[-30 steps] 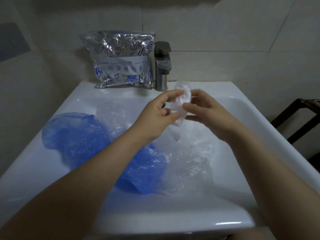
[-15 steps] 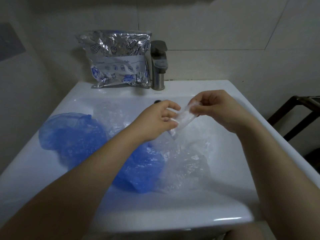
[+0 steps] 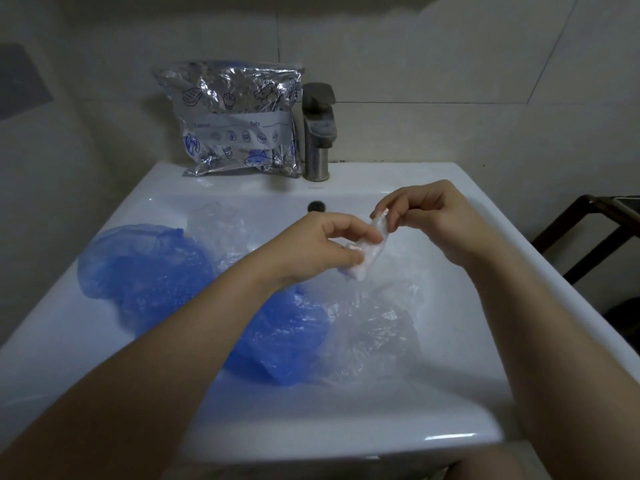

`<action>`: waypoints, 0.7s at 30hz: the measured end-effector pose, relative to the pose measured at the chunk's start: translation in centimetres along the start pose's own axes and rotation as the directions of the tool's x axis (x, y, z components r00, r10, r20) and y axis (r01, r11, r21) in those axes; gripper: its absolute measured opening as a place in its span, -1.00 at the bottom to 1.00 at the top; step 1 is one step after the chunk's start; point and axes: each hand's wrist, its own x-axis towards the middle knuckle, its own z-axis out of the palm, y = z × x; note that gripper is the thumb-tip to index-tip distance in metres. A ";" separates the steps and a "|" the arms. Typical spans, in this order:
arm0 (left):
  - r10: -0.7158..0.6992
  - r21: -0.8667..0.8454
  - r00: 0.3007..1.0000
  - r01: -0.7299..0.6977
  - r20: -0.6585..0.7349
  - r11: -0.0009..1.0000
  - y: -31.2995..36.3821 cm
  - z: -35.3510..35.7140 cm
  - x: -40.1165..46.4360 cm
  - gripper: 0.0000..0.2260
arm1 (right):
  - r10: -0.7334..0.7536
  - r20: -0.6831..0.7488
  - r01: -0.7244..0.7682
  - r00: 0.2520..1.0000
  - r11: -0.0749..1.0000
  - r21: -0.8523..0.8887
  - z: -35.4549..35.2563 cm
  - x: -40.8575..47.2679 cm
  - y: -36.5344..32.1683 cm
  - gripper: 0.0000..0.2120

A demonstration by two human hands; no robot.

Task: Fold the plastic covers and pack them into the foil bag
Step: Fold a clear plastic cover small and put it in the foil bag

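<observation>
A: What is left loose in the sink (image 3: 460,188)?

B: Blue covers (image 3: 145,268) at nine o'clock and clear covers (image 3: 374,337) at five o'clock are seen unfolded. The foil bag (image 3: 235,123) is stood at twelve.

A: And in hand?

B: A small folded cover (image 3: 370,252) is pinched by left hand (image 3: 322,247) and right hand (image 3: 433,216), unpacked.

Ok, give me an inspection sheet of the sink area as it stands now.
Surface: white sink, basin holding loose covers.
Job's things: folded clear cover held over the basin; blue covers and clear covers unfolded in the basin; foil bag upright at the back, against the wall.
Clutter: nothing seen.
Grippers: left hand and right hand both pinch the folded cover.
Cables: nothing seen.
Surroundings: faucet beside the bag, tiled wall, dark wooden frame at right.
</observation>
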 end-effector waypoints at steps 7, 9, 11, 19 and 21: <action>-0.019 -0.138 0.996 0.007 -0.085 0.990 -0.5 -0.3 0.4 -0.66 | -0.156 -0.076 0.130 0.985 0.954 -0.270 1.3 0.1 0.2 -0.76; -0.030 -0.243 0.984 -0.014 -0.177 0.970 -0.6 -0.5 0.7 -0.67 | -0.234 -0.039 0.196 0.971 0.882 -0.428 1.4 0.1 0.0 -0.79; -0.054 -0.359 0.973 -0.031 -0.223 0.933 -0.5 -0.7 0.8 -0.70 | -0.230 0.091 0.246 0.969 0.850 -0.466 1.9 0.2 -0.1 -0.71; -0.171 -0.530 0.958 0.023 -0.231 0.847 -0.7 -0.6 1.1 -0.82 | -0.266 0.180 0.321 0.947 0.750 -0.578 3.1 0.6 0.8 -0.81; -0.205 -0.567 0.950 0.036 -0.237 0.823 -0.6 -0.6 1.1 -0.87 | -0.340 0.171 0.366 0.925 0.678 -0.637 3.3 0.8 0.9 -0.88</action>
